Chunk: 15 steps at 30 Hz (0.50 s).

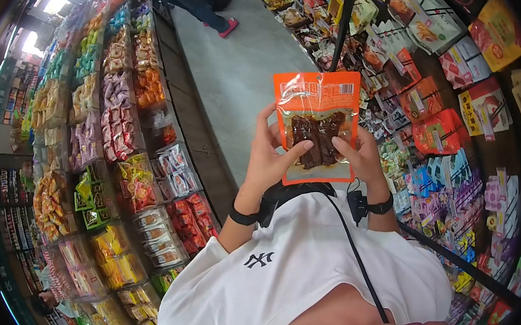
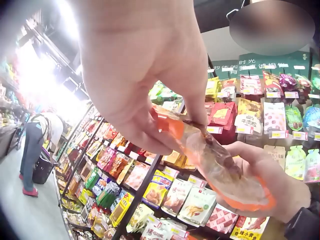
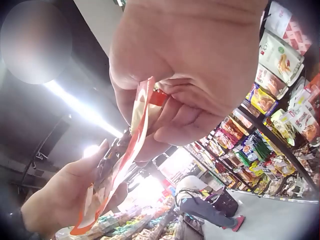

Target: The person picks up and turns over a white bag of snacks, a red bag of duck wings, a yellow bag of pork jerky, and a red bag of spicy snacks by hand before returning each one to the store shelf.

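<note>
An orange-edged packet [image 1: 320, 133] with a clear window showing dark brown pieces is held up in front of the chest. The left hand [image 1: 268, 155] grips its left edge, thumb lying across the window. At the right edge the right hand [image 1: 365, 155] pinches it, thumb on the front. Seen nearly edge-on in the left wrist view, the packet [image 2: 212, 162] lies between the near left hand [image 2: 145, 70] and the right hand [image 2: 265, 180]. In the right wrist view the packet [image 3: 122, 165] runs from the right hand [image 3: 185, 70] down to the left hand [image 3: 65, 195].
Bins of wrapped snacks [image 1: 122, 125] line the left side of a grey aisle floor [image 1: 213, 60]. Hanging packets [image 1: 433, 127] fill the racks at right, with a dark rail [image 1: 458, 262] along them. A person [image 3: 202, 202] bends beside a dark basket [image 3: 223, 202] farther down the aisle.
</note>
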### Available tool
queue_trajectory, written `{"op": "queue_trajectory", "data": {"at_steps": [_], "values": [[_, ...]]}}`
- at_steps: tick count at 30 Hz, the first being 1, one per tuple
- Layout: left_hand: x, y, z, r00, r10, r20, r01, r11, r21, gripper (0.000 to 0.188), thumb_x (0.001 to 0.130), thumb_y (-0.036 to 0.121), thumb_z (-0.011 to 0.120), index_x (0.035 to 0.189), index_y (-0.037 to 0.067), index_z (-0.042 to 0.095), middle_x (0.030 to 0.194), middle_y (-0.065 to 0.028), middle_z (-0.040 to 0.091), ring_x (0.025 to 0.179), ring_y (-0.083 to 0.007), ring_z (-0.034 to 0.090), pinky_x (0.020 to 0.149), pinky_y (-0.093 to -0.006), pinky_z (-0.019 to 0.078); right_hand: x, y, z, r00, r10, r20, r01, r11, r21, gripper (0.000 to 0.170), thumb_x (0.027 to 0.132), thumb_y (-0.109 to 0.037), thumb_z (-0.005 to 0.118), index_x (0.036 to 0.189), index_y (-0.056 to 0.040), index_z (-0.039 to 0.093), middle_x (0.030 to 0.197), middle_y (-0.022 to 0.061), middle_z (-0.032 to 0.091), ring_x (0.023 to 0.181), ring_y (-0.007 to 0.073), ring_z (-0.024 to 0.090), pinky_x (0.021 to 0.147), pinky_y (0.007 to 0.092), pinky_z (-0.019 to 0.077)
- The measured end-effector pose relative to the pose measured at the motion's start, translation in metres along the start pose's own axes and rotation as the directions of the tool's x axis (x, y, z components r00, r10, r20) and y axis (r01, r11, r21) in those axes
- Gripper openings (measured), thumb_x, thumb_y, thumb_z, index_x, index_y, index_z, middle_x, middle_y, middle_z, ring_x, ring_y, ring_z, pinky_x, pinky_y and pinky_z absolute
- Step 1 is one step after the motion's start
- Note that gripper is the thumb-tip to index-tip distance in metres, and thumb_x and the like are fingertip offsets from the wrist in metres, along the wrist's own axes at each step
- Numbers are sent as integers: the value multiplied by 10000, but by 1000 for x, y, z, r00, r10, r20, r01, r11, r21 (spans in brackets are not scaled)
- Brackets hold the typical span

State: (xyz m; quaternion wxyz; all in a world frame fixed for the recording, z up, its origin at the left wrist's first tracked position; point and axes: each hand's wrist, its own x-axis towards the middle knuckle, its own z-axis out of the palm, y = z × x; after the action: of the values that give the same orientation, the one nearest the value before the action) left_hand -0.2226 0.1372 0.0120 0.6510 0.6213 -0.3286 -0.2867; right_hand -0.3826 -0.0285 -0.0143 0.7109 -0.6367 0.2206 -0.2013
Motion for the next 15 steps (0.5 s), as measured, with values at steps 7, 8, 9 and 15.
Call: {"op": "queue_trajectory", "data": {"at_steps": [7, 8, 9, 15], "values": [[62, -8, -39, 993, -111, 44, 99, 973, 210, 917, 940, 118, 768, 1629, 19, 171, 1386, -182, 618, 1138, -221, 686, 983, -356, 530, 64, 0, 23, 988, -122, -94, 105, 979, -173, 258, 945, -188, 744, 1090, 24, 731, 890, 59, 768, 773, 75, 686, 707, 270, 543], [72, -12, -46, 988, -143, 57, 126, 965, 231, 918, 965, 136, 742, 1644, 23, 134, 1432, -196, 581, 1156, -228, 677, 980, -353, 530, 73, -7, 29, 992, -90, -89, 66, 966, -249, 248, 940, -188, 748, 1070, 24, 738, 859, 65, 766, 747, 78, 689, 685, 274, 544], [84, -16, -54, 983, -171, 70, 148, 955, 255, 920, 990, 154, 715, 1659, 26, 98, 1479, -210, 543, 1174, -234, 668, 977, -350, 530, 84, -17, 34, 994, -60, -88, 29, 947, -321, 239, 936, -187, 752, 1050, 23, 745, 828, 71, 763, 722, 81, 693, 663, 278, 546], [138, -33, -96, 955, -143, 258, 46, 936, 349, 944, 1032, 261, 663, 1658, 21, -2, 1612, -226, 359, 1325, -293, 563, 984, -378, 525, 140, -35, 71, 999, -36, 16, 39, 860, -508, 227, 882, -169, 779, 1004, 19, 745, 782, 156, 750, 688, 214, 767, 611, 313, 573]]}}
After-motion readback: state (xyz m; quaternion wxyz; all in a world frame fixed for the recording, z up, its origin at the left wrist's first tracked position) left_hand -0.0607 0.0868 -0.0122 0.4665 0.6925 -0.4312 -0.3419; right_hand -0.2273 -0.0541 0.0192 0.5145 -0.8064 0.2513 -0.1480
